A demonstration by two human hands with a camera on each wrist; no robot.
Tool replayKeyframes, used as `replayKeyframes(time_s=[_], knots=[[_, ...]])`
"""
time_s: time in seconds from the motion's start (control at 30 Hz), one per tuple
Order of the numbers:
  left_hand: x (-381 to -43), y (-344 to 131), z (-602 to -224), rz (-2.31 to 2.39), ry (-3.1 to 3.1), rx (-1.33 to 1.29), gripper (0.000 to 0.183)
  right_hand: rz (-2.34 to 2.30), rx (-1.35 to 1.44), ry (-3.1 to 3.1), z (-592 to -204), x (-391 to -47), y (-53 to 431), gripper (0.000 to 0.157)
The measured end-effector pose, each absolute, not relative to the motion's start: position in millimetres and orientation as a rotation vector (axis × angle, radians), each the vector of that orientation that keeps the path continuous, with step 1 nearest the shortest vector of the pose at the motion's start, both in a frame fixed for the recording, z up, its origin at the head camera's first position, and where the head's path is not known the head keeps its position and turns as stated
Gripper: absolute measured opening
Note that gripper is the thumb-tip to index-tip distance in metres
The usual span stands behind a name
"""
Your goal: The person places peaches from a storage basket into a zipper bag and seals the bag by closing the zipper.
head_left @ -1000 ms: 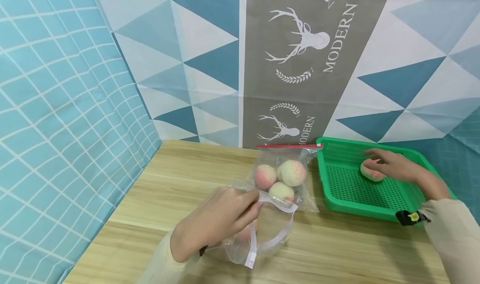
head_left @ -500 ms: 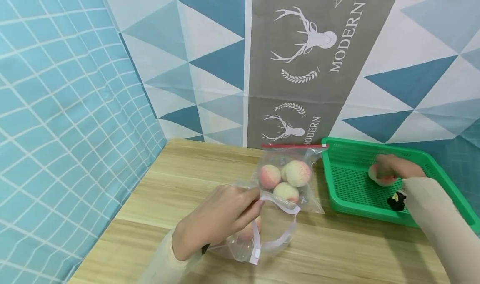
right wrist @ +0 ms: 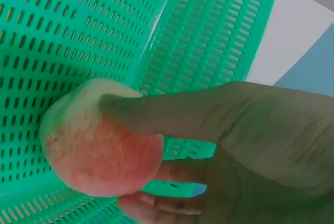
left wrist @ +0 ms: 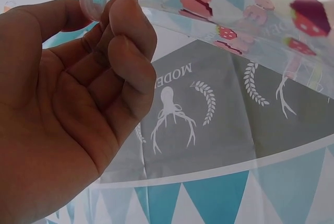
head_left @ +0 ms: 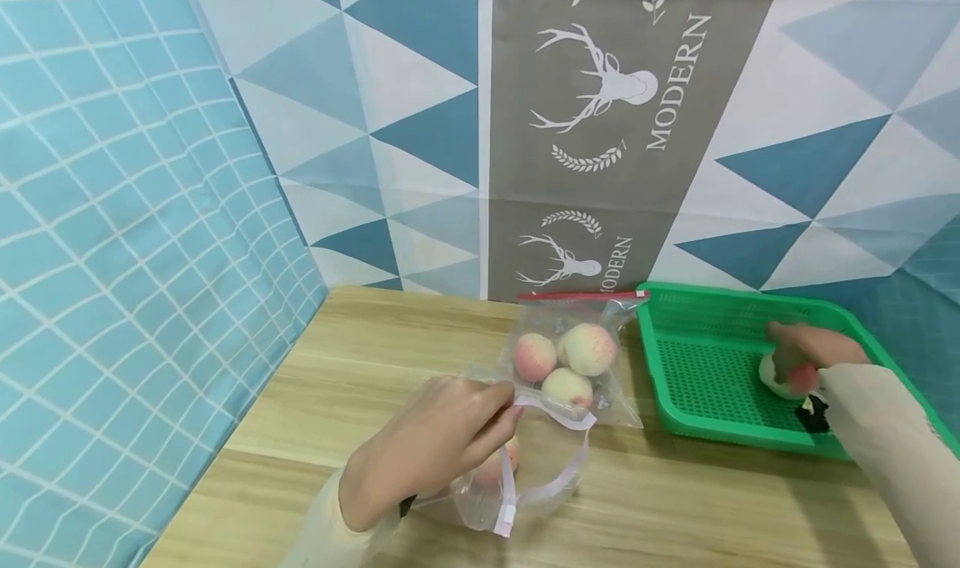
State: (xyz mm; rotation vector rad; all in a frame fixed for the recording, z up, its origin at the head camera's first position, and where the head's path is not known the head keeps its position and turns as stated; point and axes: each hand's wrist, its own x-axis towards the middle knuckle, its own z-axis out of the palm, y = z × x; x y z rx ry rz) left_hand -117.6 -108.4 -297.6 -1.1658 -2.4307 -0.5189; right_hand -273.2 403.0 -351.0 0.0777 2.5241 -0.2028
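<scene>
In the head view my left hand (head_left: 431,443) pinches the white zip rim of a clear zip bag (head_left: 551,493), whose mouth gapes. A peach (head_left: 491,468) shows through that bag, partly behind the hand. The left wrist view has the thumb and fingertips at the rim, and printed strawberries (left wrist: 308,18) on the plastic. At the right, inside a green basket (head_left: 693,422), my right hand (head_left: 817,347) holds a pink and cream peach (right wrist: 104,140). Its thumb lies across the top of the peach and the other fingers reach underneath, partly hidden.
Behind the held bag, a second clear bag with a red zip (head_left: 581,295) lies on the wooden table (head_left: 360,334) with several peaches (head_left: 588,349) in it. Its right side is close to the basket. Patterned cloths (head_left: 420,118) stand along the back and left.
My right hand has turned and closed round the peach, which has shifted rightward and nearer within the basket. The left hand keeps its hold on the bag's rim.
</scene>
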Motion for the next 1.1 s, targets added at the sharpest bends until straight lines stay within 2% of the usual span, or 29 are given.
replayKeyframes(time_s=[0.1,0.23,0.67,1.1], knots=[[-117,-110,-297,-0.524,-2.436,-1.174,0.031,-0.25,-0.056,2.571,-349,-272,406,0.089],[-117,-110,-298,-0.526,-2.435,-1.174,0.031,-0.29,-0.226,2.676,-345,-267,407,0.092],[-115,-107,-297,-0.492,-2.428,-1.175,0.03,-0.384,-0.56,3.218,-339,-223,378,0.067],[-118,-102,-300,-0.501,-2.418,-1.18,0.029,-0.613,-0.568,3.445,-333,-180,333,0.08]])
